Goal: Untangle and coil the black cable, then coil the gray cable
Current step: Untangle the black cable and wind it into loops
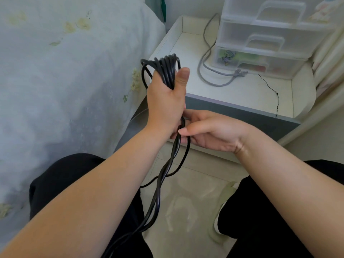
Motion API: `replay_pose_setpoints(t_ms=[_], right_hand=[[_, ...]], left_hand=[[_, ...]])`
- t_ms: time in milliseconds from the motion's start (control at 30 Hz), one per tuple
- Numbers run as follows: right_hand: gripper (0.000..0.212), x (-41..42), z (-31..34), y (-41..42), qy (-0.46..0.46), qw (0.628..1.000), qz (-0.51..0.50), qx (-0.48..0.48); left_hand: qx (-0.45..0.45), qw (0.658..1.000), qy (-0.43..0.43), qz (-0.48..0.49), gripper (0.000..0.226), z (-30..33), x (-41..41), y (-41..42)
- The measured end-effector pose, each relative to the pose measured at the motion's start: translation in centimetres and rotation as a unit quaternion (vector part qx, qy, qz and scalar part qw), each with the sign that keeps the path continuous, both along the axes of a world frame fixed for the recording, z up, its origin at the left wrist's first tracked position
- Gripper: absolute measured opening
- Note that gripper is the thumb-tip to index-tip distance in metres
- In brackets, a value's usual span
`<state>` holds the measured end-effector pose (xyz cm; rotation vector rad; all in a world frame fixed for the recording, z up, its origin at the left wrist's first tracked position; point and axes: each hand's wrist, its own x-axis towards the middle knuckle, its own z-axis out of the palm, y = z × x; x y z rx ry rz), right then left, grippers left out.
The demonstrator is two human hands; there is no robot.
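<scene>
Beyond the hands, on the white tabletop (242, 94), the loose gray cable (205, 71) waits uncoiled while the left hand (167, 101) grips several loops of glossy black cable (168, 71) and the right hand (208, 131) pinches its dangling remainder just below.

Left hand (165, 101) raised upright, back toward the camera, thumb up and pressed along the side, fingers curled closed around a held bundle. Right hand (206, 131) lower, just beside the left wrist, palm turned toward it, thumb and fingers pinching at the wrist's underside. Both forearms bare, reaching forward from the lower corners and converging in the middle. Legs in black below.
</scene>
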<state>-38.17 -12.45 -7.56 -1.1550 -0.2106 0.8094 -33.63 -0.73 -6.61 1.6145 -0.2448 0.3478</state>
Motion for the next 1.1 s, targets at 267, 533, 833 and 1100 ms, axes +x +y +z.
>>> replay_pose_setpoints(t_ms=[267, 533, 833, 1100], right_hand=[[0.071, -2.4, -0.9, 3.2, -0.334, 0.839, -0.111, -0.415], [0.018, -1.0, -2.1, 3.3, -0.461, 0.737, -0.169, -0.465], [0.020, -0.9, -3.4, 3.2, -0.479, 0.727, -0.147, -0.469], [0.018, -0.5, -3.7, 3.0, -0.466, 0.712, -0.156, -0.502]], left_hand=[[-0.051, 0.988, 0.083, 0.118, 0.052, -0.5, 1.5, 0.6], [0.035, 0.983, 0.162, 0.077, 0.062, -2.4, 2.6, 0.9], [0.169, 0.938, 0.303, -0.020, 0.068, -3.3, 2.4, 1.7], [0.147, 0.885, 0.441, -0.033, 0.062, -4.6, 3.3, 2.0]])
